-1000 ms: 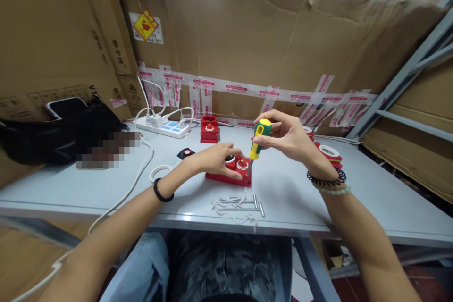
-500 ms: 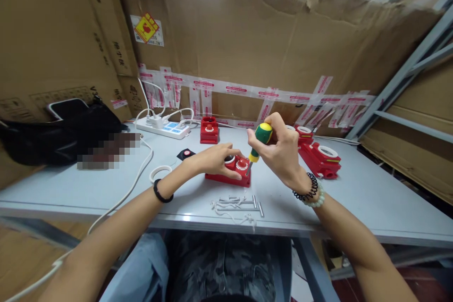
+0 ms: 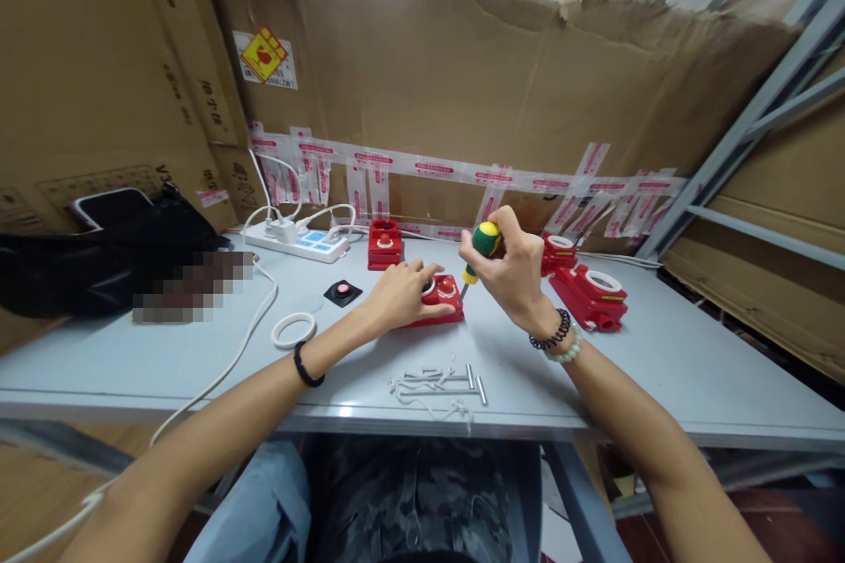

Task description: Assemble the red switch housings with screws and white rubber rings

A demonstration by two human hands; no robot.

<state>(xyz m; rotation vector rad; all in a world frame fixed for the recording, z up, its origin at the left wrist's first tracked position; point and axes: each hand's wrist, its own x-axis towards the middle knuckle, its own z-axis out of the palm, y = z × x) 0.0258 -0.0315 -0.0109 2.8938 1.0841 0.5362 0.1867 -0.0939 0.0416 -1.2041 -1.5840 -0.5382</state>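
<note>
Left hand (image 3: 396, 296) clasped the red box (image 3: 451, 315) – seemingly rigid, best held by near and far sides – while right hand (image 3: 520, 274) gripped the screwdriver (image 3: 486, 237)

Our green-and-yellow screwdriver (image 3: 484, 244) slants over a red housing (image 3: 454, 311).
We see its metal shaft angled down to the housing's right end, seemingly touching; the partly hidden housing lies flat on the tabletop (image 3: 541, 378), red dome upward.

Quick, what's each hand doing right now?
Left hand: partly open, holding the red box under it.
Right hand: closed in a grip on the green-and-yellow screwdriver.
</note>
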